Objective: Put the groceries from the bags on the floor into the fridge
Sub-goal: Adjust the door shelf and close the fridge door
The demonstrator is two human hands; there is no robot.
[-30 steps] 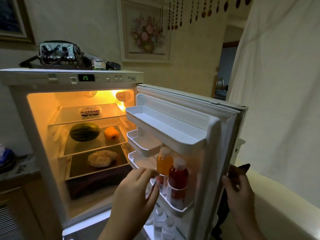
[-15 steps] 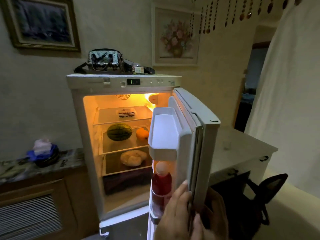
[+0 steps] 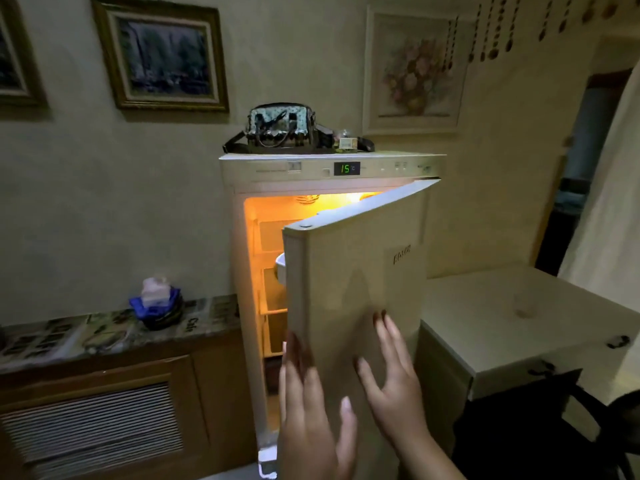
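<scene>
The cream fridge (image 3: 332, 169) stands against the wall with its display reading 15. Its door (image 3: 360, 271) is swung most of the way to, leaving a lit orange gap on the left. My left hand (image 3: 311, 414) lies flat by the door's left edge, fingers spread. My right hand (image 3: 394, 379) presses flat on the door's outer face, fingers apart. Neither hand holds anything. The shelves and the food inside are hidden behind the door. No bags are in view.
A patterned handbag (image 3: 278, 128) and small items sit on top of the fridge. A wooden cabinet with a stone top (image 3: 104, 336) stands at left, holding a blue bowl (image 3: 157, 308). A white chest (image 3: 512, 323) stands to the right; something dark (image 3: 540, 434) lies below it.
The door has swung from wide open to nearly closed. My hands have moved from the door's inner shelf and edge onto its outer face. The bottles and food are now hidden.
</scene>
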